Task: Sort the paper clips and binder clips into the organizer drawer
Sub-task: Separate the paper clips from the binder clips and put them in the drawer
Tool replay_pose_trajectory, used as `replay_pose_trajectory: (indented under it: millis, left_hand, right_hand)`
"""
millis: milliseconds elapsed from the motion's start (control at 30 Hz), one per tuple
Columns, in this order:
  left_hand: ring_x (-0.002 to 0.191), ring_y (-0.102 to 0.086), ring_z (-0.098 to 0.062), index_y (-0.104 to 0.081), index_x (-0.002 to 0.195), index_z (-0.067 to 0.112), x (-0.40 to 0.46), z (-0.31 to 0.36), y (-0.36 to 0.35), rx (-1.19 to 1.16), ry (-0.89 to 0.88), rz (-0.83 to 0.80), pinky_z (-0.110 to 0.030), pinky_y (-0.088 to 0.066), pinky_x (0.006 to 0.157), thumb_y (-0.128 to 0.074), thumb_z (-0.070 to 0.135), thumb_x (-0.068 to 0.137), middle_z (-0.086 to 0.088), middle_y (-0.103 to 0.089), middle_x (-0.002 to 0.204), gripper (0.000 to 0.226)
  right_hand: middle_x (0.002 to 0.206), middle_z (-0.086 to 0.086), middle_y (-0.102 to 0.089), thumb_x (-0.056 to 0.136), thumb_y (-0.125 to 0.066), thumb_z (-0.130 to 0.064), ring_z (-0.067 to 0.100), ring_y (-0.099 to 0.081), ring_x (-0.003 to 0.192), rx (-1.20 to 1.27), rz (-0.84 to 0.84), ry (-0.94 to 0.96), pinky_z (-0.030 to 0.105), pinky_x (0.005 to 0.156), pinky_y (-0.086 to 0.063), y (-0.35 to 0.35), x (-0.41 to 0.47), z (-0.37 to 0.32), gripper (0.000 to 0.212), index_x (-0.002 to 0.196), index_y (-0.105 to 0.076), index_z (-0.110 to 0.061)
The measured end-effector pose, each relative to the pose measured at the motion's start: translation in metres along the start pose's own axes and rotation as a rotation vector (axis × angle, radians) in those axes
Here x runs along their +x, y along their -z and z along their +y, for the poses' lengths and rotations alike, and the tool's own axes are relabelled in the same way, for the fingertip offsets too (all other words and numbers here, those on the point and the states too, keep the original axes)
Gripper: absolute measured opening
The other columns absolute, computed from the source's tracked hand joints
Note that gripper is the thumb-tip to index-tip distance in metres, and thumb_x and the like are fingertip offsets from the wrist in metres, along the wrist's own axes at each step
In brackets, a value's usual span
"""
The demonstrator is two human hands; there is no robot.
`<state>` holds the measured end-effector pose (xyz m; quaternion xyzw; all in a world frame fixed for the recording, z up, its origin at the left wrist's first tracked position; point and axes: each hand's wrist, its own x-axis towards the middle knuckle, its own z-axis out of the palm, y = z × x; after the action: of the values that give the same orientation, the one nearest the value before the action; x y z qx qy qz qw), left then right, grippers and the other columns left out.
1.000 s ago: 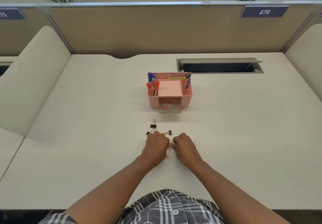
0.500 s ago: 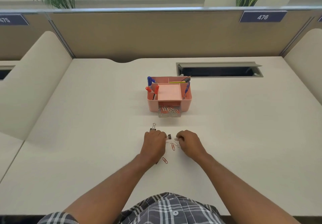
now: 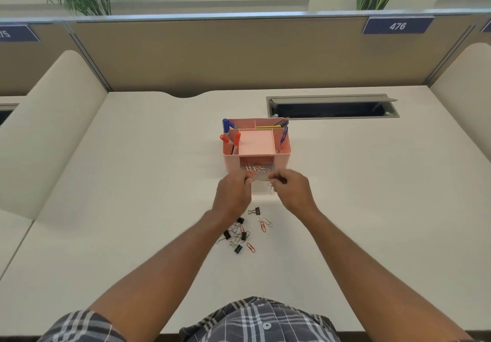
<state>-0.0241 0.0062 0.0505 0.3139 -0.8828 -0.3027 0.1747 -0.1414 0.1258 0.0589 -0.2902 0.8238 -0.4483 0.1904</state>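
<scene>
White desk [image 3: 132, 208], pink organizer [image 3: 256, 159] holding pens [image 3: 225, 126], drawer [image 3: 256, 172] with paper clips [image 3: 255, 169]

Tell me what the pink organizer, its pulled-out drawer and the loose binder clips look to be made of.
Pink organizer: looks like matte moulded plastic, with even colour and rounded corners. Drawer: seemingly clear plastic, since the paper clips inside show through its walls. Binder clips: probably black-coated metal bodies with bare wire handles, though they are too small to be sure.

Clear drawer [image 3: 256, 172] of the pink organizer [image 3: 256, 144] stands open, holding mixed paper clips [image 3: 255, 168].
</scene>
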Motion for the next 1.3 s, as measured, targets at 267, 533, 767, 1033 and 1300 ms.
replay_pose_trajectory:
  millis: [267,533,767,1033,1300]
  left_hand:
    - [0.073,-0.060,-0.025,-0.068,0.083,0.010,0.044,0.013,0.012,0.161,0.005,-0.051,-0.039,-0.054,0.067,-0.049,0.013,0.095,-0.007,-0.068,0.081,0.022]
    - [0.074,-0.061,-0.024,-0.071,0.088,0.010,0.044,0.006,0.008,0.107,-0.011,-0.038,-0.033,-0.052,0.064,-0.051,0.007,0.093,-0.006,-0.070,0.084,0.021]
    - [0.070,-0.056,-0.010,-0.062,0.085,0.020,0.027,-0.012,0.015,-0.074,-0.048,0.049,-0.027,-0.049,0.061,-0.054,0.008,0.091,0.006,-0.064,0.079,0.015]
    - [0.081,-0.058,-0.013,-0.066,0.100,0.017,-0.046,-0.080,-0.004,0.042,0.152,-0.017,-0.024,-0.042,0.071,-0.054,0.009,0.091,0.001,-0.064,0.097,0.017]
    - [0.088,-0.057,-0.016,-0.065,0.106,0.016,-0.086,-0.092,-0.011,0.089,0.066,-0.110,-0.025,-0.044,0.075,-0.056,0.011,0.091,0.002,-0.059,0.095,0.018]
  right_hand:
    - [0.102,0.005,-0.070,0.091,-0.056,-0.004,0.018,-0.057,0.098,-0.159,-0.011,0.040,0.033,0.082,-0.055,-0.006,0.044,-0.029,0.020,0.098,-0.073,-0.012]
    - [0.106,0.006,-0.068,0.092,-0.055,-0.004,0.019,-0.055,0.099,-0.175,-0.032,0.043,0.027,0.080,-0.049,-0.011,0.048,-0.032,0.020,0.101,-0.072,-0.010]
    - [0.091,-0.003,-0.067,0.091,-0.056,-0.007,0.012,-0.059,0.087,-0.092,-0.008,0.191,0.020,0.074,-0.048,-0.007,0.025,-0.031,0.018,0.098,-0.072,-0.014]
    - [0.113,0.005,-0.066,0.093,-0.055,-0.012,0.026,-0.053,0.108,-0.442,-0.356,0.352,0.036,0.089,-0.047,-0.058,-0.033,0.017,0.027,0.114,-0.071,-0.017]
    - [0.098,0.004,-0.060,0.085,-0.049,0.005,0.027,-0.046,0.097,-0.631,-0.350,0.453,0.037,0.077,-0.045,-0.075,-0.049,0.036,0.026,0.100,-0.064,-0.009]
